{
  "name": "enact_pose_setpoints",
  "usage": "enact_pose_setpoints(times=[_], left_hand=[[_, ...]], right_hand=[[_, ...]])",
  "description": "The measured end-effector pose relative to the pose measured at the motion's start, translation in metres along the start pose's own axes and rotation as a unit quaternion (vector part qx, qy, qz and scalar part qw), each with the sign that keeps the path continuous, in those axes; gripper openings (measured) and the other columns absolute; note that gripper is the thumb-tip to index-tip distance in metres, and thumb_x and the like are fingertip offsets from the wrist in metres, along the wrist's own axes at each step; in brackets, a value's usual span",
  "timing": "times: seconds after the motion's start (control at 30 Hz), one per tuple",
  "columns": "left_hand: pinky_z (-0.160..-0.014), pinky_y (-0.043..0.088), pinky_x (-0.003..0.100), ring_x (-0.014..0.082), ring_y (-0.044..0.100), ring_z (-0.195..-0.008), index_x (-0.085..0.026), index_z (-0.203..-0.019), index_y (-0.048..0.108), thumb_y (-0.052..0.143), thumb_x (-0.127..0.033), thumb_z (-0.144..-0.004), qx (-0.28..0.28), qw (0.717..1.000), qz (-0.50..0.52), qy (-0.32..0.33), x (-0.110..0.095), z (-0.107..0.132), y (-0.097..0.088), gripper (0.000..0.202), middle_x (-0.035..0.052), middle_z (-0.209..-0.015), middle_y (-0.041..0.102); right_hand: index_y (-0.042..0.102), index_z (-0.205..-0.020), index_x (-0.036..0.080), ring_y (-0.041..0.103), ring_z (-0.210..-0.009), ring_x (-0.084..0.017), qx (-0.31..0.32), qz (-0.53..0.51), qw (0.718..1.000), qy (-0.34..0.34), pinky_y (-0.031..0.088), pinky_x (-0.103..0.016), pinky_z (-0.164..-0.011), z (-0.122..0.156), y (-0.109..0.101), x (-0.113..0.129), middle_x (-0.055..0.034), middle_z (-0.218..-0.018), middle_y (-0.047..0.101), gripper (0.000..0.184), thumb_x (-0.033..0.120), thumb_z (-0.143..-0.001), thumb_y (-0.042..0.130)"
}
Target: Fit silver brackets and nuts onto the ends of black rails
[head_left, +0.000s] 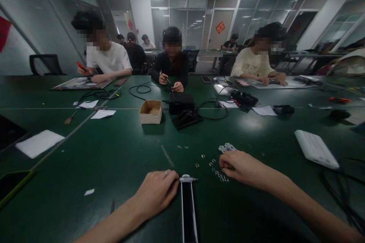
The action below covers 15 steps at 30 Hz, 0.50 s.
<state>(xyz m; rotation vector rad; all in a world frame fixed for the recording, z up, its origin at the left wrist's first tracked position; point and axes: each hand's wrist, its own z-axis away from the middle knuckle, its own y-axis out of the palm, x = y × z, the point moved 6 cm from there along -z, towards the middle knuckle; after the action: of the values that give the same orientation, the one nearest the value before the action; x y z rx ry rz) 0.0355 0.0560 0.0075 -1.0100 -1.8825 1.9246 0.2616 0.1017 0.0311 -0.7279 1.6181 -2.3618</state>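
My left hand (158, 191) rests knuckles up on the green table (119, 159), fingers curled against the top end of a long black rail with white edges (188, 209). A ring sits on one finger. My right hand (242, 167) lies to the right, fingertips pinched together over several small metal nuts (218, 172) scattered on the table. What the pinch holds is too small to name. A small pale metal bracket (226, 147) lies just beyond the right hand.
A cardboard box (150, 112), a black device with cables (182, 108) and a white power strip (315, 149) sit further out. Paper sheets (39, 143) lie at left. Three people work at the far side of the table.
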Motion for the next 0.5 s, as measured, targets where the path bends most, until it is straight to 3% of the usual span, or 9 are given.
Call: enact_pose_setpoints(times=[0.3,0.5], left_hand=[[-0.063,0.049,0.029,0.0174,0.063,-0.068,-0.018,-0.097,0.053,0.038,-0.021,-0.094,-0.008,1.0,-0.015,0.003,-0.001,0.001,0.001,0.016,0.0034,-0.084,0.065],[-0.063,0.05,0.028,0.0169,0.064,-0.068,-0.019,-0.099,0.052,0.038,-0.022,-0.094,-0.016,1.0,-0.011,0.005,-0.001,0.0,0.0,0.015,0.0031,-0.085,0.066]], right_hand=[[0.064,-0.086,0.021,0.059,-0.078,-0.02,-0.028,0.005,0.999,-0.016,0.046,-0.033,-0.068,0.002,0.001,-0.005,-0.0047,-0.087,0.063,0.011,0.021,-0.085,0.053],[0.066,-0.087,0.02,0.06,-0.077,-0.02,-0.125,-0.022,0.991,-0.031,0.049,-0.034,-0.067,0.002,-0.008,0.014,-0.006,-0.087,0.065,0.017,0.022,-0.088,0.049]])
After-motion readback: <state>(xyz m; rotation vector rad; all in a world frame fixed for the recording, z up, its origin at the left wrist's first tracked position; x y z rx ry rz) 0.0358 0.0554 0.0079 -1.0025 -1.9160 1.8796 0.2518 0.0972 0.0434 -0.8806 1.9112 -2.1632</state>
